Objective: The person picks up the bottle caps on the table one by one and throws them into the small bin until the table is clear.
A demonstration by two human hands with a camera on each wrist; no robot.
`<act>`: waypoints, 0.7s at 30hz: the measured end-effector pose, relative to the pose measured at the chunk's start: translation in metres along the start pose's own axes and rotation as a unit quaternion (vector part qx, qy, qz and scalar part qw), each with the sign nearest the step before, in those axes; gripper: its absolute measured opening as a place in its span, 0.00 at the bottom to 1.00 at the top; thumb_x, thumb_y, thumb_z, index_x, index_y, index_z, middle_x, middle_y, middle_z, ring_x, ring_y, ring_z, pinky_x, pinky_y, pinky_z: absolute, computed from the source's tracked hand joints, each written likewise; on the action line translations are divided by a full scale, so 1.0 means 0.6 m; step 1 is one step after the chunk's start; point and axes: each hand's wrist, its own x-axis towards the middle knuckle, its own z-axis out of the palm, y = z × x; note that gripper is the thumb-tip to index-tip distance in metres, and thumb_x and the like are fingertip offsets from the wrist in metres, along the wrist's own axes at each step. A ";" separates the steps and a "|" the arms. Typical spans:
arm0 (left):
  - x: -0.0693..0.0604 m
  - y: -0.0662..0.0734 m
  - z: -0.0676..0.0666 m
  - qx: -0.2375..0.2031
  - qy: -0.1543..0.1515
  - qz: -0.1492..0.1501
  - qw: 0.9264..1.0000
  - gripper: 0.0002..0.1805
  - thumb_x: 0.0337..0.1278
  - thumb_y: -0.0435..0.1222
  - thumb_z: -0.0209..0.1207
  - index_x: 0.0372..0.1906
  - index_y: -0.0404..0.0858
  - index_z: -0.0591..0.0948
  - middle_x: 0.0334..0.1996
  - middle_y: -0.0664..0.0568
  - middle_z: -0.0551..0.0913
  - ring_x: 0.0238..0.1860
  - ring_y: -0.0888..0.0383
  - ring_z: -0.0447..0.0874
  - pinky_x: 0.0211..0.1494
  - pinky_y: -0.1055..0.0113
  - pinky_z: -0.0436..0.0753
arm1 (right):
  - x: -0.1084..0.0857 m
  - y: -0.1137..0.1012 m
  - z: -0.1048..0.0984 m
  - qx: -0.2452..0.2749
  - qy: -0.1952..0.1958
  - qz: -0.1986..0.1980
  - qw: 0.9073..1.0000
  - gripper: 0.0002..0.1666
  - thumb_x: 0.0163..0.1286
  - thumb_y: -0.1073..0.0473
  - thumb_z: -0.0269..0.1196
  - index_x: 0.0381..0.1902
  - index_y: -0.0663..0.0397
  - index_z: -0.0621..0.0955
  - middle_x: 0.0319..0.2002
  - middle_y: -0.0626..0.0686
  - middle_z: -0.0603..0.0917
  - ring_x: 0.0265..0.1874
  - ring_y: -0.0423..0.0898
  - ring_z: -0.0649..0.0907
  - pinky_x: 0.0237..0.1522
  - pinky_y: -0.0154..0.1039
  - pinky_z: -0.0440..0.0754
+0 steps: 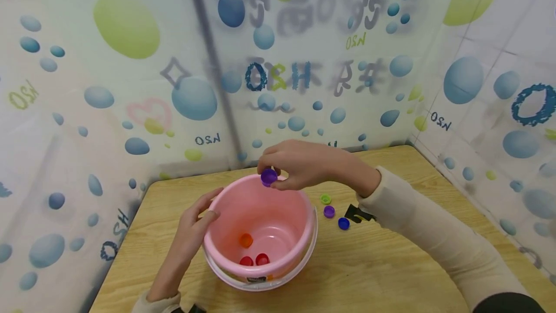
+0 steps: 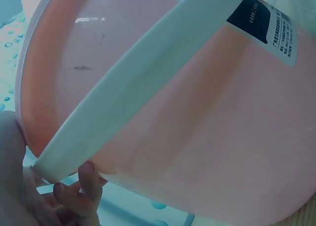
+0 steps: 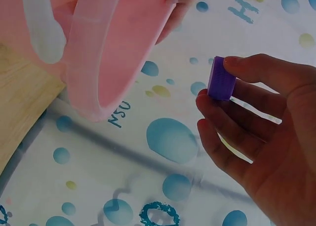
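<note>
Head: caps inside pink bucket

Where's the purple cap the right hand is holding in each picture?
Head: just below the middle, the cap is in the right hand, overlapping the far rim of the bucket.
Left wrist: not in it.
Right wrist: right of the middle, in the upper half, between thumb and fingers.
Shared landmark: the pink bucket, low in the head view, filling most of the left wrist view, upper left in the right wrist view.
</note>
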 end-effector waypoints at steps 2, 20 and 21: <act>0.000 0.000 0.000 0.003 0.000 -0.001 1.000 0.25 0.74 0.36 0.51 0.72 0.47 0.76 0.62 0.42 0.82 0.53 0.49 0.85 0.47 0.73 0.86 | 0.006 -0.003 0.000 0.000 -0.010 0.000 1.000 0.13 0.70 0.56 0.67 0.52 0.50 0.83 0.42 0.44 0.84 0.42 0.43 0.83 0.46 0.31 0.82; 0.001 0.001 0.000 0.015 -0.002 -0.008 1.000 0.25 0.75 0.37 0.50 0.73 0.49 0.75 0.65 0.44 0.80 0.58 0.48 0.82 0.50 0.76 0.83 | 0.053 -0.020 -0.005 0.008 -0.051 -0.016 0.999 0.11 0.71 0.57 0.65 0.50 0.49 0.84 0.41 0.45 0.85 0.42 0.46 0.84 0.45 0.30 0.82; 0.001 0.001 0.000 0.015 -0.003 -0.010 1.000 0.25 0.75 0.37 0.50 0.73 0.49 0.75 0.65 0.44 0.80 0.58 0.48 0.82 0.50 0.76 0.83 | 0.054 -0.021 -0.006 0.007 -0.053 -0.017 0.998 0.11 0.71 0.57 0.65 0.50 0.49 0.84 0.41 0.45 0.85 0.42 0.45 0.84 0.46 0.30 0.82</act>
